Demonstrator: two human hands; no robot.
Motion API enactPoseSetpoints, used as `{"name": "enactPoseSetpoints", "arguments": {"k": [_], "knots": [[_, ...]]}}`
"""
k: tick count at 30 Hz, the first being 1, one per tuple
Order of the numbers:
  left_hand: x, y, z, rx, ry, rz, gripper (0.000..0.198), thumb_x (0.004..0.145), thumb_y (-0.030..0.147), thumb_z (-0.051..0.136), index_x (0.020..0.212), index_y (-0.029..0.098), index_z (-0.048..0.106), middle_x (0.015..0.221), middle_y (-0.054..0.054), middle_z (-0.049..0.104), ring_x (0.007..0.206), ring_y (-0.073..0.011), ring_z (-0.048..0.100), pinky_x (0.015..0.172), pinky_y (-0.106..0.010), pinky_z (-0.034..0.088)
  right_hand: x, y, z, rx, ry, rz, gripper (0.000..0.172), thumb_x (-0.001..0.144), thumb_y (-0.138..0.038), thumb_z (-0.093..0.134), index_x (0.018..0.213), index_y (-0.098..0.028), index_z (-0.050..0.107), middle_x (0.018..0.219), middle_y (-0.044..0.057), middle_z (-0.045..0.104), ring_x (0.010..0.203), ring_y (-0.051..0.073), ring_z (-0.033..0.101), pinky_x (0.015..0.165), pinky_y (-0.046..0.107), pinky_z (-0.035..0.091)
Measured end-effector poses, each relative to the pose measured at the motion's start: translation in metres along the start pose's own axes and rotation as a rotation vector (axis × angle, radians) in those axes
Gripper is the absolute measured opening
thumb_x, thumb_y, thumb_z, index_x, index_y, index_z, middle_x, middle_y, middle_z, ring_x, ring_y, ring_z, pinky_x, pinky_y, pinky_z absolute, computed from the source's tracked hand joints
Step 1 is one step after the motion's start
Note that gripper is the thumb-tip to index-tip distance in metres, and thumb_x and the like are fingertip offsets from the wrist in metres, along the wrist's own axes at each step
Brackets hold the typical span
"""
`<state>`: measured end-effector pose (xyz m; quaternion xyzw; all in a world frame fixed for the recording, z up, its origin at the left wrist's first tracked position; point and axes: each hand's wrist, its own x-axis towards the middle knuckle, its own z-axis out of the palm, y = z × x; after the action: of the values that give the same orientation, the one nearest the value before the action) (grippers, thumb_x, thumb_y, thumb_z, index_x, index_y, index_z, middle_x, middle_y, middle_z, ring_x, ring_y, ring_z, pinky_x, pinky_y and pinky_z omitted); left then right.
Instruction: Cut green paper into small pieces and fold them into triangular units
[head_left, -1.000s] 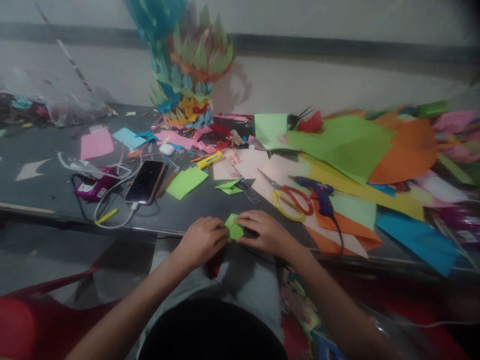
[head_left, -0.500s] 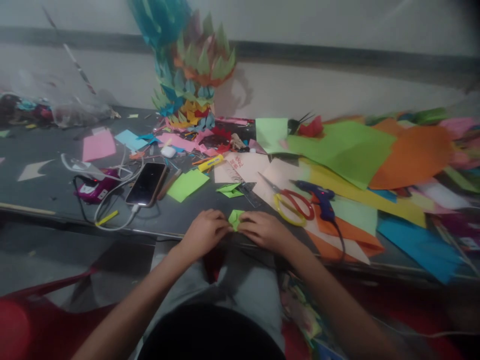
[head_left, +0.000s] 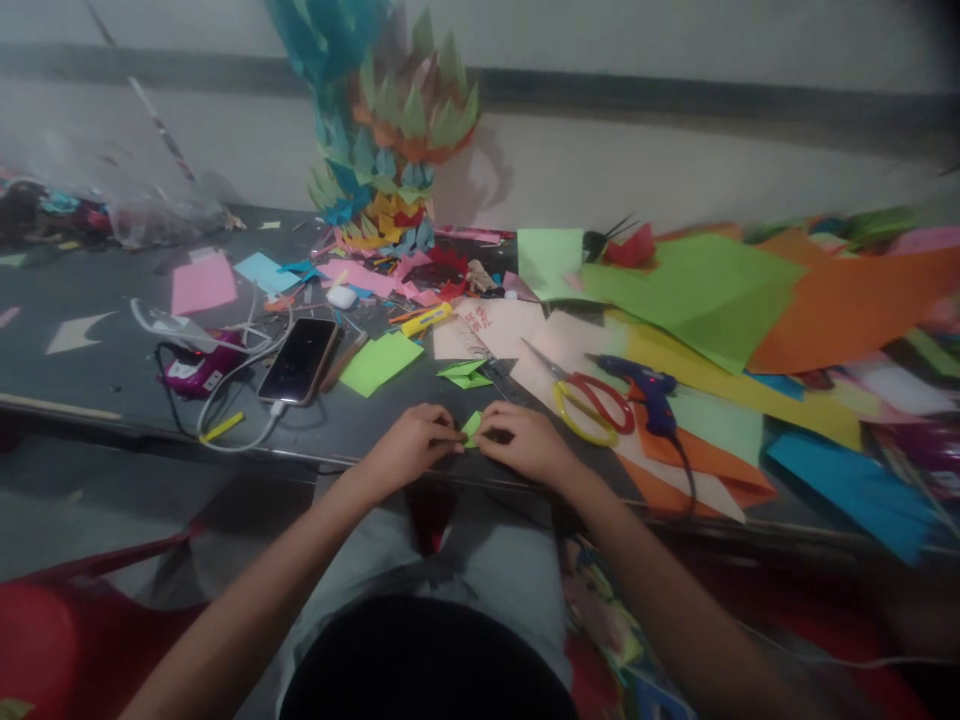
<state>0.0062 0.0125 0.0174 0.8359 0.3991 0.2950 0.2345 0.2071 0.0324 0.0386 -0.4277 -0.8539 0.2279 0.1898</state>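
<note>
A small piece of folded green paper (head_left: 472,428) is pinched between my two hands at the table's front edge. My left hand (head_left: 424,440) grips its left side with thumb and fingers, and my right hand (head_left: 521,440) grips its right side. Just beyond them lies a folded green paper shape (head_left: 466,373). A flat green sheet (head_left: 381,362) is to its left. Scissors with red and yellow handles (head_left: 586,405) rest to the right of my right hand, beside a blue glue gun (head_left: 651,393).
A phone (head_left: 298,362) on a white cable and a purple power strip (head_left: 201,365) lie at left. Behind stands a tall folded-paper model (head_left: 390,150). Large coloured sheets, such as an orange one (head_left: 855,305), cover the right side. A red chair (head_left: 45,640) is at lower left.
The green paper between my hands looks narrower now, and my fingers have shifted slightly around it. The whole view has moved a little; the objects on the table keep their places.
</note>
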Motion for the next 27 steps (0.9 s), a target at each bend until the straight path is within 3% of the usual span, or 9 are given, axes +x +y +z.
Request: {"name": "enactPoseSetpoints", "arguments": {"k": [13, 17, 22, 27], "knots": [[-0.012, 0.003, -0.009, 0.169, -0.066, 0.089, 0.015, 0.085, 0.018, 0.054, 0.086, 0.019, 0.069, 0.095, -0.005, 0.066, 0.09, -0.0171, 0.057, 0.081, -0.031, 0.044, 0.008, 0.001, 0.003, -0.07, -0.013, 0.063, 0.003, 0.069, -0.021, 0.061, 0.068, -0.021, 0.064, 0.074, -0.004, 0.06, 0.063, 0.009, 0.054, 0.056, 0.02, 0.034], [-0.025, 0.011, -0.013, 0.335, -0.084, 0.087, 0.021, 0.086, 0.019, 0.05, 0.098, 0.019, 0.066, 0.107, -0.007, 0.065, 0.095, -0.0201, 0.057, 0.082, -0.035, 0.046, 0.009, 0.001, 0.004, -0.079, -0.014, 0.062, 0.002, 0.069, -0.022, 0.06, 0.069, -0.022, 0.062, 0.074, -0.003, 0.06, 0.064, 0.01, 0.055, 0.056, 0.02, 0.034], [-0.03, 0.019, -0.007, 0.454, 0.043, 0.066, 0.028, 0.087, 0.027, 0.047, 0.106, 0.015, 0.063, 0.115, -0.01, 0.062, 0.107, -0.0232, 0.053, 0.088, -0.037, 0.045, 0.01, 0.0, 0.003, -0.081, -0.024, 0.052, 0.003, 0.07, -0.022, 0.059, 0.068, -0.022, 0.061, 0.072, -0.003, 0.059, 0.062, 0.01, 0.054, 0.055, 0.02, 0.034], [-0.032, 0.015, 0.0, 0.515, -0.054, 0.124, 0.04, 0.089, 0.037, 0.044, 0.123, 0.018, 0.052, 0.128, -0.007, 0.054, 0.118, -0.0234, 0.048, 0.094, -0.039, 0.04, 0.01, 0.0, 0.002, -0.075, -0.033, 0.054, 0.003, 0.07, -0.022, 0.06, 0.069, -0.021, 0.061, 0.073, -0.003, 0.059, 0.061, 0.009, 0.054, 0.056, 0.02, 0.035]]}}
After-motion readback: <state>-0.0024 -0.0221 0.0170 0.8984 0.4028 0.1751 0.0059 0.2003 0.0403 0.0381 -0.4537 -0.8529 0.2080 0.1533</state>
